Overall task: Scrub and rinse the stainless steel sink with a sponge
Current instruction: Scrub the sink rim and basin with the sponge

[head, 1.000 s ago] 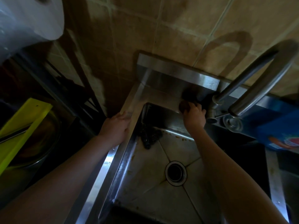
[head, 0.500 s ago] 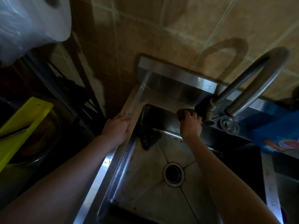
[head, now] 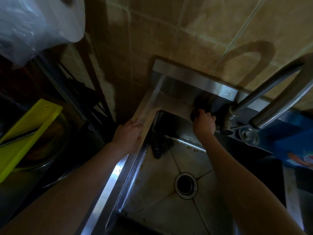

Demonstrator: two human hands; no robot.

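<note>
Fingers (head: 203, 114) of right hand (head: 204, 124) curled round dark sponge (head: 194, 115), pressed to brushed-steel sink (head: 162, 170) ledge; left hand (head: 129, 134) flat, relaxed, on rim.

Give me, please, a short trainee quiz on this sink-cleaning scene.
1. True or false: the left hand rests on the left rim of the stainless steel sink.
2. The right hand grips the dark sponge at: A the round drain; B the back ledge beside the curved steel faucet; C the yellow-green board.
3. What lies in the basin's far left corner?
Key: 1 true; 2 B; 3 a dark tangled clump.
</note>
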